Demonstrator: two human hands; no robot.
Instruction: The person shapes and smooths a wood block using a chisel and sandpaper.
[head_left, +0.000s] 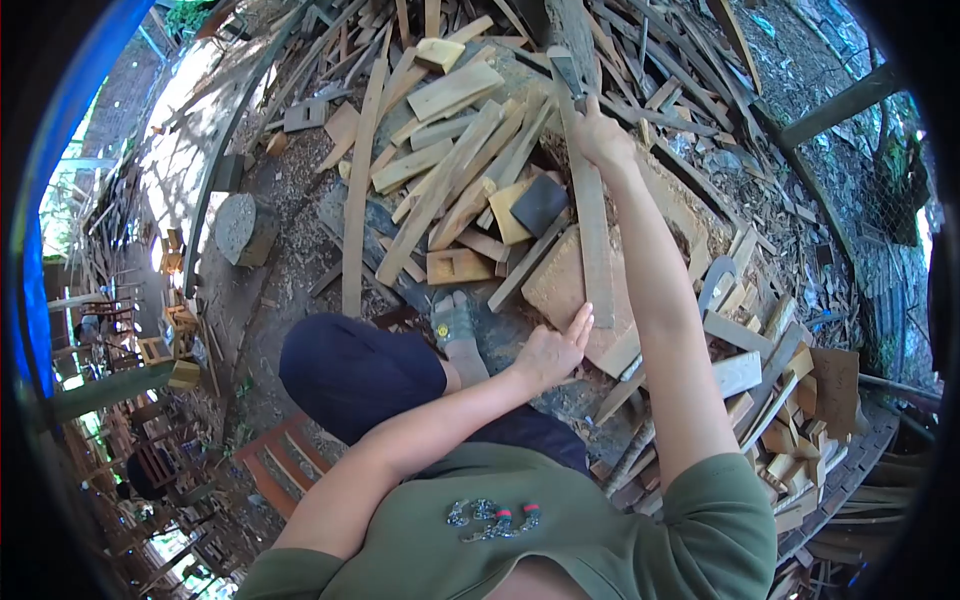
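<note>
A long, narrow wooden board (594,240) stretches away from me across a pale wood block (555,275). At the board's near end is my left hand (552,355), its fingers against the lower left corner and edge, thumb hidden. My right arm reaches far forward along the board's right side. Closed round a dark handle, my right hand (606,142) holds a broad-bladed knife (566,72), whose flat metal blade overlaps the board's far part and points away from me. Sawdust and chips lie around the block.
Loose planks (455,170) are heaped left of the board, with a dark square piece (540,205) among them. A round log stump (243,230) stands farther left. Cut offcuts and a cardboard box (835,388) lie at right. My sandalled foot (455,325) is close to the planks.
</note>
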